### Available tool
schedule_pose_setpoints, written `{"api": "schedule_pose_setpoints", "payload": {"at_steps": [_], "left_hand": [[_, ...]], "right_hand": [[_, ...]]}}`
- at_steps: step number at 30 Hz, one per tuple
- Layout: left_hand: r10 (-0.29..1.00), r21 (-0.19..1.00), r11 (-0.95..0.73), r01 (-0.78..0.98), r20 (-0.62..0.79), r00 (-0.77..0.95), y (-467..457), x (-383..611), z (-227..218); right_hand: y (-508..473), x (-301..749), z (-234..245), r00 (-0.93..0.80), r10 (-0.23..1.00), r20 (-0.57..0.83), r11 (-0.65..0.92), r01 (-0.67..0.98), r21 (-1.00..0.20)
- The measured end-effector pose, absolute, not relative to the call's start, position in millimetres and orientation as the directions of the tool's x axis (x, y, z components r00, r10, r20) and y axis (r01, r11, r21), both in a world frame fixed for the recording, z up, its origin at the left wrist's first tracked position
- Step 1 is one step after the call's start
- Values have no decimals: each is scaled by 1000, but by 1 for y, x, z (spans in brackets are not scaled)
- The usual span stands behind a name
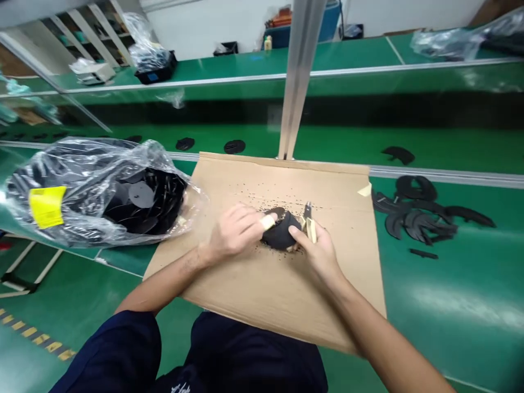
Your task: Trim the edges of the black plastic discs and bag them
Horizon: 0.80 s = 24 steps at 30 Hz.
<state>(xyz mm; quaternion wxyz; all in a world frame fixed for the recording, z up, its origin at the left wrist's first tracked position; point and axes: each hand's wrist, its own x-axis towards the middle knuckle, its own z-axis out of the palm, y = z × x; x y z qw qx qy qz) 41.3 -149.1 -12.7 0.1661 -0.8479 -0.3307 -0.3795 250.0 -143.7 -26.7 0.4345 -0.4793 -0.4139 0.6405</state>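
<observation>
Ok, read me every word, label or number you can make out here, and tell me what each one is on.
Yellow label on the clear plastic bag: too blurred to read.
White lettering on the dark trousers: cut off and unreadable.
Nothing else is legible.

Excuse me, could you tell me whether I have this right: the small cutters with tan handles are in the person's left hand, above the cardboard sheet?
Not quite: the head view shows the small cutters in the right hand, not the left. The left hand is on a black piece. The cutters are above the cardboard sheet, as you said.
</observation>
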Motion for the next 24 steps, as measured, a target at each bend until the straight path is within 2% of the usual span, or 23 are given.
{"api": "schedule_pose_setpoints", "payload": {"at_steps": [1,3,8,11,15,20,24], "left_hand": [[394,-58,-758,650,753,527,-148,48,-21],[377,-36,-793,609,756,535,-147,54,-33],[499,249,-796,552,786,364,-141,45,-44],[552,380,-803,460,765,332,-138,40,-47],[566,441,-813,380,751,340,-139,40,-51],[674,602,-739,304,653,346,-144,42,-47],[719,628,-691,357,649,248,-146,47,-44]], "right_hand": [[-144,250,-27,-176,949,-263,-295,-192,-936],[-143,250,-28,-200,940,-277,-320,-235,-918],[-141,254,-30,-261,913,-314,-381,-271,-884],[-140,254,-31,-275,913,-301,-368,-242,-898],[-139,253,-33,-285,912,-293,-364,-237,-901],[-139,254,-37,-285,918,-276,-346,-234,-909],[-142,254,-40,-290,931,-221,-274,-158,-949]]}}
